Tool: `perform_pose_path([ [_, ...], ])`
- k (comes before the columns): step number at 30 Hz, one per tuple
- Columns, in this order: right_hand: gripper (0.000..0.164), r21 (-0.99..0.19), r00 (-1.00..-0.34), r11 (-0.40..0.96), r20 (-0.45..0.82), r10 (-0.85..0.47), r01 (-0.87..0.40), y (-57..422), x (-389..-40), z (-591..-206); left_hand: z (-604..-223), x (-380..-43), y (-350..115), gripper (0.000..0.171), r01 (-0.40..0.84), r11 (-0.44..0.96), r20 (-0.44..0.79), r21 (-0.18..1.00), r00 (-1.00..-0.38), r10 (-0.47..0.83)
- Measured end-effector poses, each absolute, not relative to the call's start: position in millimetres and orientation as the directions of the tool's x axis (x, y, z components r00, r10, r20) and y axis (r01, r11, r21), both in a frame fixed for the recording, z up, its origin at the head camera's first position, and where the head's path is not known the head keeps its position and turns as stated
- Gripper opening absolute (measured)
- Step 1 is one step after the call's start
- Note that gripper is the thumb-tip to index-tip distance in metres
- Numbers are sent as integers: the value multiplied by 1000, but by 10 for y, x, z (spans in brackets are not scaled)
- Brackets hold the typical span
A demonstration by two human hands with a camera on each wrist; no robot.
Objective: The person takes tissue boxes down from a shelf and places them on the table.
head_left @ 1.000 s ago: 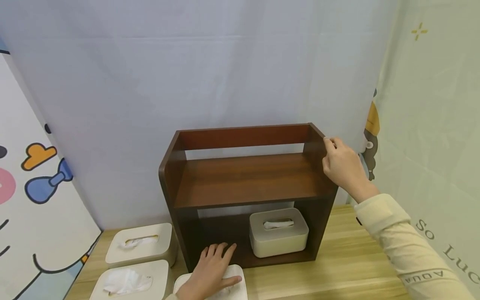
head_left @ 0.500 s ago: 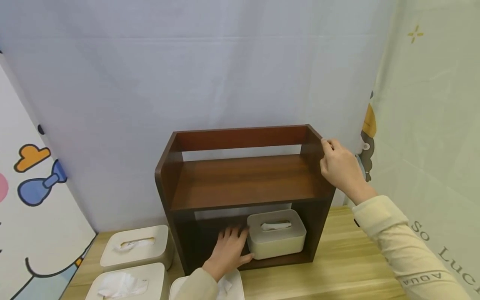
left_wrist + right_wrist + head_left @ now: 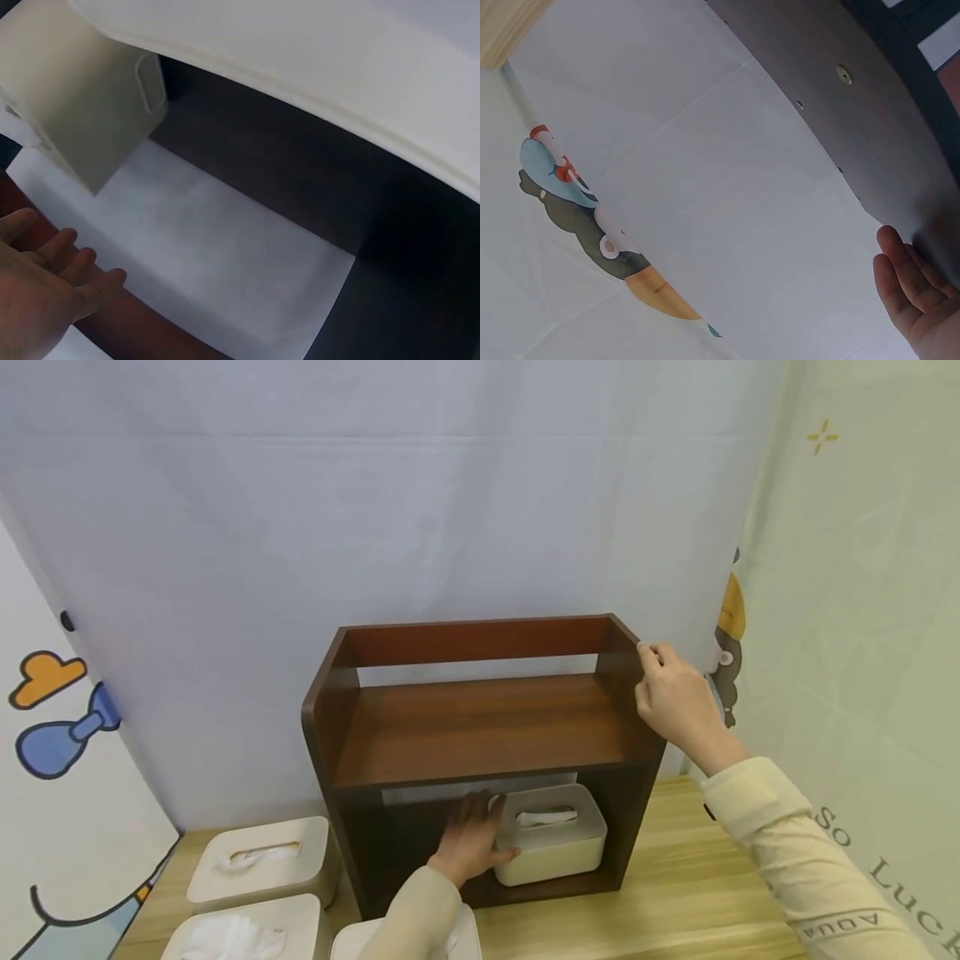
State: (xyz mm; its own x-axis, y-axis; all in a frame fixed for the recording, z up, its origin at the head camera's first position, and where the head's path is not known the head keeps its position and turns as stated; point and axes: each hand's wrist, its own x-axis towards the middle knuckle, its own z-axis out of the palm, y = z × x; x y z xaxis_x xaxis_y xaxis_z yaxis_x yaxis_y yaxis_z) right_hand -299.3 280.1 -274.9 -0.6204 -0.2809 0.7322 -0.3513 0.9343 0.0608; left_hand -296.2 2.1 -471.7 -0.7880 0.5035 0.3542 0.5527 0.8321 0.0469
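A dark brown two-tier wooden shelf [image 3: 480, 727] stands against the curtain. In its lower tier, at the right side, sits a cream tissue box [image 3: 562, 856] with white tissue in its lid slot. My left hand [image 3: 471, 847] reaches into that tier, fingers extended along the box's left side. The left wrist view has the same hand [image 3: 45, 292] with fingers apart, below the box [image 3: 82, 90]. My right hand [image 3: 675, 702] grips the top edge of the shelf's right side panel; in the right wrist view its fingers [image 3: 904, 274] lie along the panel's outer face [image 3: 840, 127].
To the left of the shelf, two more tissue boxes lie on the wood-grain table [image 3: 675, 860]: a rear one [image 3: 262, 856] and a front one [image 3: 232, 943]. Another box [image 3: 468, 935] is in front of the shelf, partly under my left sleeve. Printed curtains hang on both sides.
My left hand has moved from above the front tissue box forward and right into the lower tier, beside the box there. My right hand keeps its grip. The view has shifted slightly.
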Motion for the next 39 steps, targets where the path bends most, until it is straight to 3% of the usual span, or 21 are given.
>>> perform_pose_path([
  [7, 41, 64, -612, 933, 738, -283, -354, 2805, -3006, -2757, -4748, -3037, 107, 81, 512, 838, 261, 188, -849, 460],
  [13, 42, 60, -618, 933, 734, -281, -354, 2802, -3013, -2765, -4824, -3083, 186, 89, 508, 839, 246, 195, -854, 459],
  [24, 41, 66, -615, 938, 739, -276, -341, 2811, -3004, -2760, -4782, -3065, 279, 95, 506, 832, 101, 227, -862, 497],
  [33, 41, 60, -623, 937, 732, -276, -344, 2771, -3038, -2758, -4691, -3053, 277, 103, 458, 868, 70, 193, -889, 453],
  [39, 41, 58, -605, 930, 745, -282, -362, 2771, -3045, -2753, -4709, -3053, 291, 105, 421, 875, 51, 241, -905, 421],
])
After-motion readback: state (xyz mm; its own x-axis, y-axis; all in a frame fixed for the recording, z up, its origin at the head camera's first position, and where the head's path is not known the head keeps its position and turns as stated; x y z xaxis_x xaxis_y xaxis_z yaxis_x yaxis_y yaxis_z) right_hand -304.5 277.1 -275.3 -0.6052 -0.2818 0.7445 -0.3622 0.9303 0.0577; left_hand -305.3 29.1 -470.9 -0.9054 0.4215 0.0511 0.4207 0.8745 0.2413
